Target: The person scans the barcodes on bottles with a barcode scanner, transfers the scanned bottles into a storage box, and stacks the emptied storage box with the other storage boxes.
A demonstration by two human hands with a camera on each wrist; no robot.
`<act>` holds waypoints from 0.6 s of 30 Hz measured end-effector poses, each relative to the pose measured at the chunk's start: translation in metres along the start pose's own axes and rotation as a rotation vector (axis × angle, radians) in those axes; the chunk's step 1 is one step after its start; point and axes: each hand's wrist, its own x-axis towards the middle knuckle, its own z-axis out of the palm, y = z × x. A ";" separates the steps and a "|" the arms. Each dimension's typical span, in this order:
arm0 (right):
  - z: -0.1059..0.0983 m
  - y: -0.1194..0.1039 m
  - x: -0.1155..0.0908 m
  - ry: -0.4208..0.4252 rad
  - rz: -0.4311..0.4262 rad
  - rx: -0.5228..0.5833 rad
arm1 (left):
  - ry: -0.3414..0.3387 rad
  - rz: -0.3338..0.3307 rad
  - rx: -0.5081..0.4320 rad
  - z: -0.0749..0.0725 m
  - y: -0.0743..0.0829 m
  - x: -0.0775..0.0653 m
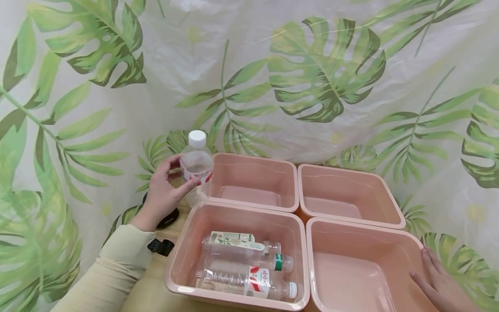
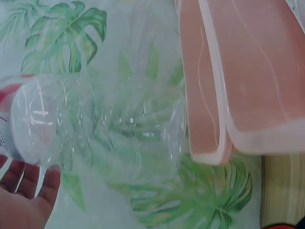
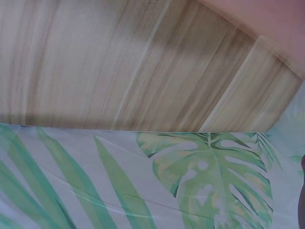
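Observation:
My left hand grips a clear plastic bottle with a white cap, holding it upright at the left of the back left pink bin. In the left wrist view the see-through bottle lies across the picture, its label partly out of frame by the fingers. Several clear bottles lie on their sides in the front left bin. At the far right, my right hand rests on the rim of the front right bin, fingers extended.
The back right bin adjoins the others in a two-by-two block. Beneath them is a wooden table, where a black strap lies near the left sleeve. A leaf-patterned curtain hangs behind.

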 end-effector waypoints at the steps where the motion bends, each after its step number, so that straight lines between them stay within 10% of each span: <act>1: 0.000 0.000 0.000 -0.001 -0.003 0.000 | 0.025 -0.006 0.015 -0.003 -0.001 -0.001; 18: 0.004 0.004 0.000 -0.006 0.010 0.010 | 0.224 -0.144 0.351 -0.025 -0.062 -0.070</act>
